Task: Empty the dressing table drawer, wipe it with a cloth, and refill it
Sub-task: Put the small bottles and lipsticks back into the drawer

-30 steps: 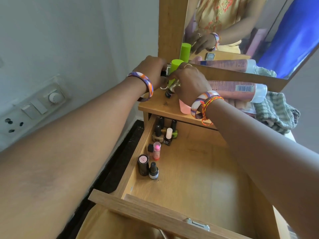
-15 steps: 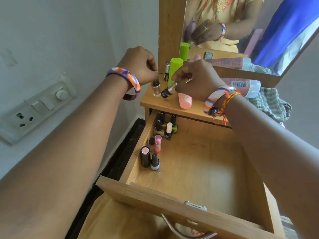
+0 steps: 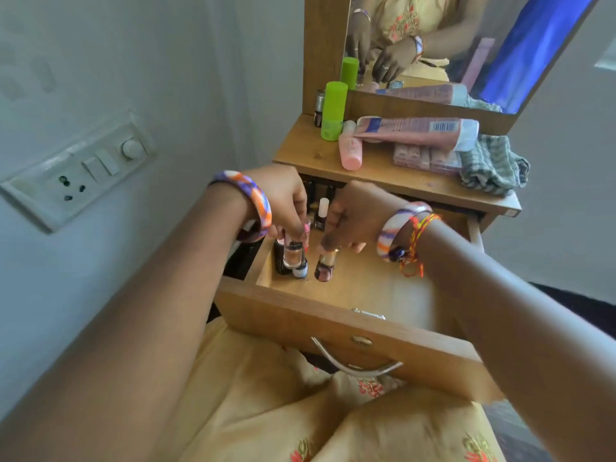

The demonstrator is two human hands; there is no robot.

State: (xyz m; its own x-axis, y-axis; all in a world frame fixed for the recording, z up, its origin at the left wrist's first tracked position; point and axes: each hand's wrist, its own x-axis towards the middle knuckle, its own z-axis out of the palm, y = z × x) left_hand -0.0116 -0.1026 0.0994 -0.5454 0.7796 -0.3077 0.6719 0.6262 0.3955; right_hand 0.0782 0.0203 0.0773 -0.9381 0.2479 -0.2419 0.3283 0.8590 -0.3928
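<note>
Lap: yellow fabric with orange floral embroidery point(image 3: 300, 411) fills the bottom of the frame, just under the drawer front.
Drawer: the wooden drawer point(image 3: 350, 323) stands pulled out at centre, its front panel low in the frame with a curved metal handle point(image 3: 356, 365) hanging from it; much of its floor at right shows bare wood.
Left hand: the left hand point(image 3: 283, 201), a purple-and-orange bangle at the wrist, reaches into the drawer's left side and pinches a small clear bottle point(image 3: 292, 253) by its top, fingers curled down around it.
Right hand: the right hand point(image 3: 353, 216), with a bangle and orange threads at the wrist, grips a small dark-based bottle point(image 3: 325, 266) from above, held upright just beside the other one.
Drawer contents: more small bottles point(image 3: 281, 261) stand along the left wall; a white-capped one point(image 3: 322, 211) stands further back between the hands.
Table top: above the drawer, a green cylinder point(image 3: 333, 110), a pink bottle point(image 3: 350, 150) lying down, a long pink tube point(image 3: 416, 130) and a checked cloth point(image 3: 493, 165) at the right.
Mirror: the mirror point(image 3: 500, 55) at the upper right reflects the person's hands and the green cylinder.
Wall: a white switch plate point(image 3: 83, 171) sits at the left of the frame.
</note>
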